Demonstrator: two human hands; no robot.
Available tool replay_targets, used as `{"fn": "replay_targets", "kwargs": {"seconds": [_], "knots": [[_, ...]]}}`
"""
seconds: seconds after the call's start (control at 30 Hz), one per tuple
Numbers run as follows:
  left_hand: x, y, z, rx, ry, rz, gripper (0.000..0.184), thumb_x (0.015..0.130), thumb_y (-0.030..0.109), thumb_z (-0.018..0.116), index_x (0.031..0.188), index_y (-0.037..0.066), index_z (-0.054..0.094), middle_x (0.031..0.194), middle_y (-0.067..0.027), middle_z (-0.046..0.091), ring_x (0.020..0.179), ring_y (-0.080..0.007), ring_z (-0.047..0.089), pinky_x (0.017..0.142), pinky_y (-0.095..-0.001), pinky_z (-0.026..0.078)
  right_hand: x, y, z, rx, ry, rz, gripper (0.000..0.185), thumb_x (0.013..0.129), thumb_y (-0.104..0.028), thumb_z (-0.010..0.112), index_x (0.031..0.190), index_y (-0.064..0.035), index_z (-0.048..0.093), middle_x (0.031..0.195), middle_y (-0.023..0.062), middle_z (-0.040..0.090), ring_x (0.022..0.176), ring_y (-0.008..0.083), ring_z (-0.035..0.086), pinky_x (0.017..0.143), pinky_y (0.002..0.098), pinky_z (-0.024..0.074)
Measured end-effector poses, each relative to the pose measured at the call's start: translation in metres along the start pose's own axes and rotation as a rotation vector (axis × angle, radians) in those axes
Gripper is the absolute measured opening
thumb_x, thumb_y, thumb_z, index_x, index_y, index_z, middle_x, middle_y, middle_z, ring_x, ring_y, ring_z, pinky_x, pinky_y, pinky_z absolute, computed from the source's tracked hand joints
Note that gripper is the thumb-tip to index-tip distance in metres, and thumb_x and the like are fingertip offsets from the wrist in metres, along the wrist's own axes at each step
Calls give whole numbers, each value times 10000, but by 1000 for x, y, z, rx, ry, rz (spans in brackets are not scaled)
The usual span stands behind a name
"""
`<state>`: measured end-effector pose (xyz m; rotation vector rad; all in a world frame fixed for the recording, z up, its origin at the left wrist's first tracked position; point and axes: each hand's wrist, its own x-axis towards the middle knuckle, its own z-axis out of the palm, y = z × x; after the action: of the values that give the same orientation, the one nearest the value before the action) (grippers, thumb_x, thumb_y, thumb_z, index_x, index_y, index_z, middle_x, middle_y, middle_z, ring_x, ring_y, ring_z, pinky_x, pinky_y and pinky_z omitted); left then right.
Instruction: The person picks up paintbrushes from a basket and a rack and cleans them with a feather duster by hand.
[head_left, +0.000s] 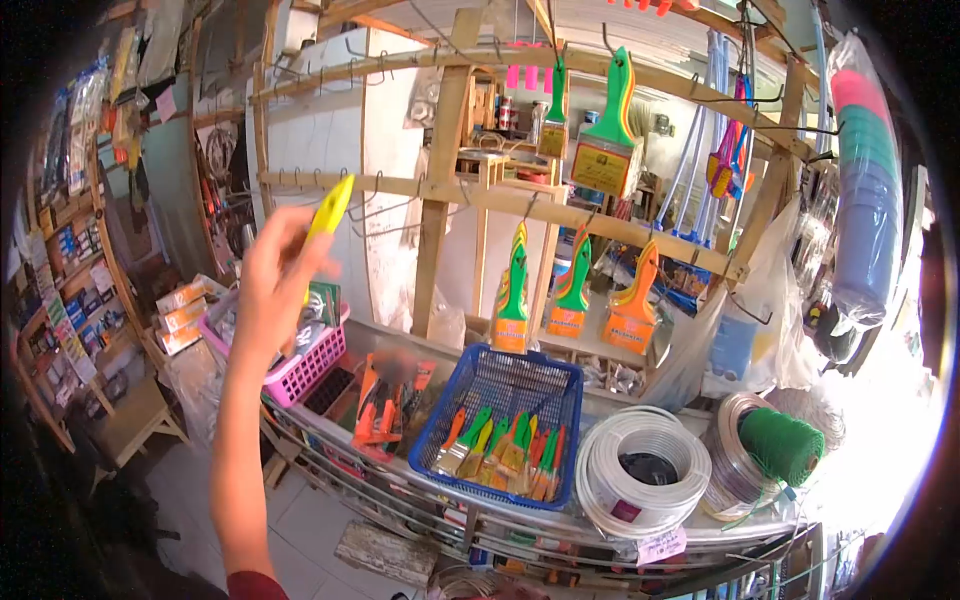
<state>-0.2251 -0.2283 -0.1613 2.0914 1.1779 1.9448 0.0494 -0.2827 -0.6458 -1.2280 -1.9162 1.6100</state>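
My left hand is raised on the left, its fingers closed around a yellow-handled paintbrush. The handle's tip points up toward the hooks on the wooden rack; the brush's lower end is mostly hidden behind the hand. Below and to the right, a blue plastic basket on the glass counter holds several paintbrushes with green, orange and yellow handles. More brushes hang from the rack: a large green-handled one, a small green one, and bunches with green and orange handles. My right hand is out of view.
The wooden rack carries rows of metal hooks. A pink basket and orange-handled tools sit left of the blue basket. White cable coils and a green twine spool stand right. Wrapped stacked cups hang far right.
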Motion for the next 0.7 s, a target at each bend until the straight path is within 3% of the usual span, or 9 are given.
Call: {"fn": "replay_targets", "kwargs": {"seconds": [0.1,0.17,0.23,0.3,0.37,0.47,0.57,0.67,0.7], "knots": [[66,29,18,313,-50,323,267,938,200,512,1074,-23,571,749,-32,577,643,-93,542,623,-260,438,-3,3,-6,7,-13,14,239,810,-190,559,934,0,635,851,225,642,744,335,628,654,454,494],[102,54,40,462,10,320,261,930,196,510,1110,18,573,673,-104,606,585,-152,587,557,-305,437,-5,8,-9,9,-27,17,238,810,-191,558,931,-1,635,848,224,642,740,334,628,650,453,494],[147,60,59,642,79,621,307,943,228,488,1134,3,577,687,-70,628,543,-129,537,539,-297,436,-6,12,-11,10,-43,12,236,810,-192,558,928,-2,634,844,224,642,736,333,628,647,452,494],[194,64,76,663,162,762,281,930,238,505,1069,17,609,665,-61,633,552,-128,566,546,-297,449,-7,17,-14,5,-57,2,235,810,-193,558,925,-3,634,841,223,642,732,332,628,643,451,494],[201,103,90,589,165,652,248,846,111,534,1071,47,618,774,-221,629,708,-316,626,659,-390,478,-7,20,-18,-2,-69,-3,234,810,-195,558,921,-4,634,837,222,642,728,332,628,640,450,494],[240,100,103,713,295,819,238,841,87,532,1056,29,617,700,-197,618,650,-311,613,612,-375,462,-1,16,-34,-1,-63,-17,232,810,-196,557,916,-5,634,832,221,642,722,330,629,634,448,494],[250,104,114,608,12,679,244,850,73,514,1067,27,616,705,-181,621,635,-286,611,611,-374,462,1,13,-49,9,-54,-13,230,810,-198,557,911,-7,634,827,220,642,716,329,629,629,447,494],[255,100,119,471,-48,714,257,874,90,506,1099,33,615,722,-136,642,602,-222,608,569,-356,467,2,13,-61,16,-47,-14,229,810,-200,556,906,-8,634,821,219,642,710,328,629,624,445,494],[253,102,118,454,-90,626,254,886,105,502,1100,29,616,728,-120,644,599,-198,605,557,-338,468,2,14,-64,18,-47,-13,228,810,-201,556,905,-8,634,820,219,642,708,327,629,622,445,494]]}}
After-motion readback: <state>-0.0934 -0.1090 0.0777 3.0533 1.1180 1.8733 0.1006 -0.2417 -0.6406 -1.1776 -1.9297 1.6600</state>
